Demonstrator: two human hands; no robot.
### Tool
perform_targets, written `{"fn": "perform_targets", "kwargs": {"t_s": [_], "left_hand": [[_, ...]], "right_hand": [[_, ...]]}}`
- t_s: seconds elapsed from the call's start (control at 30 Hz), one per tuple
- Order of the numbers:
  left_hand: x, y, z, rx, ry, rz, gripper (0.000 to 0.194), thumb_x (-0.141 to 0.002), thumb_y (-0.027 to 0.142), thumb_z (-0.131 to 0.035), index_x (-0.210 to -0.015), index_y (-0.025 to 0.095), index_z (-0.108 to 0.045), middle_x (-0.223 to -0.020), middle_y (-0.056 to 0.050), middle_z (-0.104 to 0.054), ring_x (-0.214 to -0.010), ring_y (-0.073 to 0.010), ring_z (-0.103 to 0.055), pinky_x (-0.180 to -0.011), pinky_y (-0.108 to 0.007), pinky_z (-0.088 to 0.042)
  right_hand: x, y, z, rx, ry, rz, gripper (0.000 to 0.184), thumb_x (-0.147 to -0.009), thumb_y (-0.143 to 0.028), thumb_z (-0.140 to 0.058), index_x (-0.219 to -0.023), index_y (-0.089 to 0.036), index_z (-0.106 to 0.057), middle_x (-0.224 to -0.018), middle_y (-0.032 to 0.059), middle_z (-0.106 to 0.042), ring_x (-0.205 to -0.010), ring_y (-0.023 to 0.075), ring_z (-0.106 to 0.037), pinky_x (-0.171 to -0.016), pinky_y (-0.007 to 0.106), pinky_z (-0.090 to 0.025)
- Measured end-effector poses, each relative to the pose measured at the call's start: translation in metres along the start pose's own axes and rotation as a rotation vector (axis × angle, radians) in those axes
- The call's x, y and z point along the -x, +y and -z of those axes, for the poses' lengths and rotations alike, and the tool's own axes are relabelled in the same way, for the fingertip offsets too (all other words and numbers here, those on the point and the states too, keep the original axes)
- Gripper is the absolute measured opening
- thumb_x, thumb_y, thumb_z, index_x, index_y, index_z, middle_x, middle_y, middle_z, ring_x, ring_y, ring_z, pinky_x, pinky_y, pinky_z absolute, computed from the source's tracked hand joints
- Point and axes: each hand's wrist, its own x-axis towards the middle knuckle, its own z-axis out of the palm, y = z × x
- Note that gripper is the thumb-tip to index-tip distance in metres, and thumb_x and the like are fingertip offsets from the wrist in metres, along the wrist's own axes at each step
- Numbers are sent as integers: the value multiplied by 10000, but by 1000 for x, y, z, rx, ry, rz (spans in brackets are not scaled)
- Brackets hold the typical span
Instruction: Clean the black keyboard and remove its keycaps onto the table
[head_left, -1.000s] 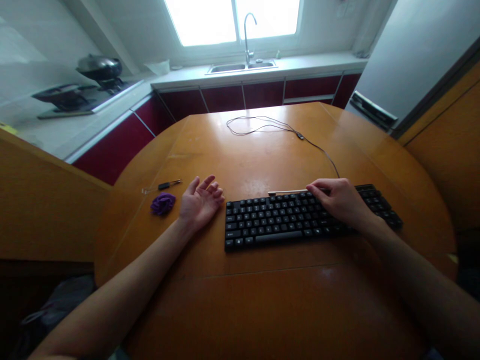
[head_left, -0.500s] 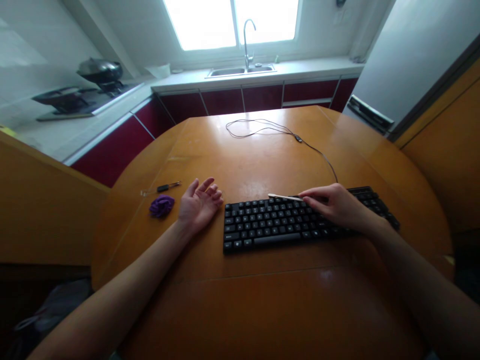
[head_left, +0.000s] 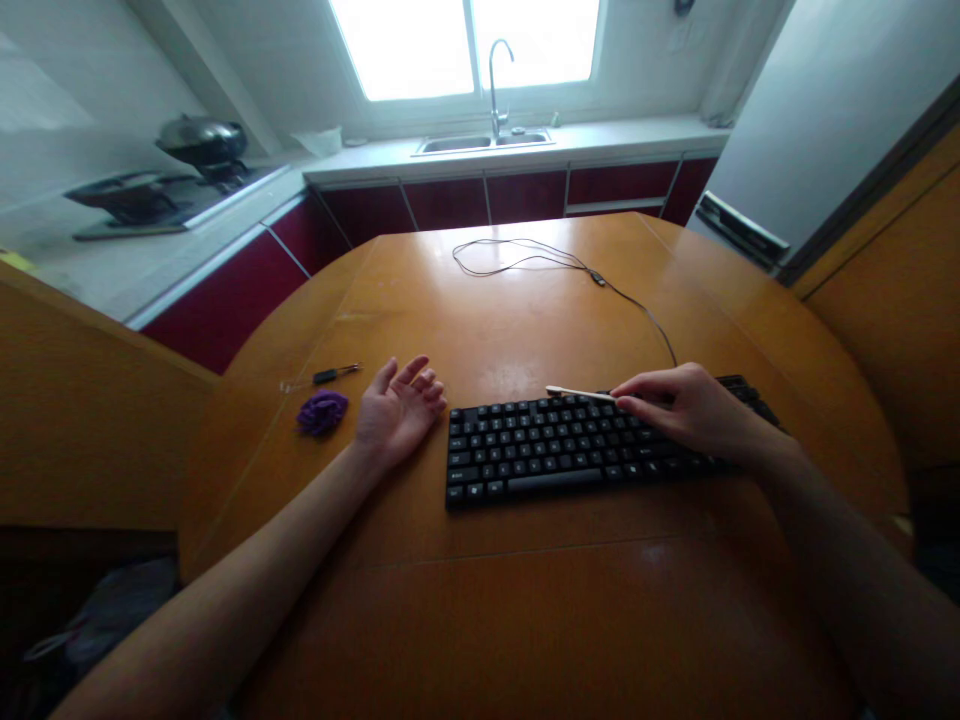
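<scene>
A black keyboard [head_left: 555,450] lies on the round wooden table [head_left: 525,600]. My right hand [head_left: 694,410] rests over its right half, fingers pinched on a thin pale stick [head_left: 579,393] that points left along the keyboard's top row. Palm up with loosely spread fingers, my left hand [head_left: 397,412] lies on the table just left of the keyboard and holds nothing. A purple scrunchie-like wad [head_left: 322,411] sits a little left of that hand.
A small dark tool with a thin tip [head_left: 324,376] lies beyond the purple wad. The keyboard's cable [head_left: 540,258] loops across the far side of the table. Behind are a counter with sink [head_left: 484,140], a stove with wok [head_left: 195,140], and a grey fridge [head_left: 817,120].
My right hand has lifted the pale stick off the table behind the keyboard and drawn it slightly right, over the top row of keys. My left hand has stayed put.
</scene>
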Motion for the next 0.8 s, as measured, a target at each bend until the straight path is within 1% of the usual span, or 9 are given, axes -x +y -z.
{"fn": "perform_targets", "kwargs": {"t_s": [0.13, 0.27, 0.37, 0.47, 0.63, 0.7, 0.8], "left_hand": [[-1, 0, 2, -4, -8, -2, 461, -1065, 406, -320, -954, 148, -686, -710, -40, -600, -624, -170, -585, -601, -297, -497], [-1, 0, 4, 4, -19, -2, 466, -1064, 402, -321, -954, 141, -691, -715, -41, -600, -623, -174, -588, -602, -311, -503], [-1, 0, 3, 5, -13, -3, 462, -1062, 407, -329, -947, 143, -691, -712, -38, -596, -619, -173, -588, -603, -312, -503], [-1, 0, 1, 0, 6, 3, 440, -1057, 413, -357, -938, 152, -691, -707, -34, -596, -613, -168, -584, -601, -304, -500], [0, 0, 0, 1, 20, -3, 427, -1053, 419, -377, -937, 156, -692, -701, -34, -597, -613, -168, -580, -602, -301, -498], [0, 0, 0, 7, 16, -1, 433, -1054, 421, -370, -940, 155, -693, -704, -36, -598, -611, -169, -580, -600, -302, -495], [0, 0, 0, 13, 11, -1, 442, -1058, 415, -357, -943, 153, -693, -706, -38, -597, -612, -168, -580, -601, -303, -491]], "right_hand": [[-2, 4, -2, 7, 47, 5, 289, -949, -374, -585, -952, -185, -803, -885, 56, -802, -778, 186, -734, -697, 279, -531], [-1, 0, -9, 38, 20, 23, 272, -953, -364, -589, -977, -194, -799, -878, 48, -801, -761, 174, -731, -705, 274, -520], [4, -14, -16, 152, 41, -18, 276, -960, -363, -583, -1056, -213, -794, -864, 44, -802, -716, 173, -723, -667, 271, -501], [11, -34, -27, 317, 56, -35, 279, -963, -298, -553, -1095, -226, -788, -937, 60, -809, -776, 203, -747, -694, 289, -501], [22, -61, -49, 547, 53, -70, 321, -967, -265, -519, -1184, -228, -753, -854, 59, -799, -698, 223, -742, -599, 298, -467], [27, -70, -57, 600, 41, -83, 342, -963, -239, -517, -1226, -205, -733, -801, 53, -786, -650, 217, -730, -558, 296, -447], [34, -81, -67, 644, 11, -63, 418, -931, -184, -533, -1317, -122, -679, -746, 55, -760, -614, 199, -712, -519, 289, -425]]}}
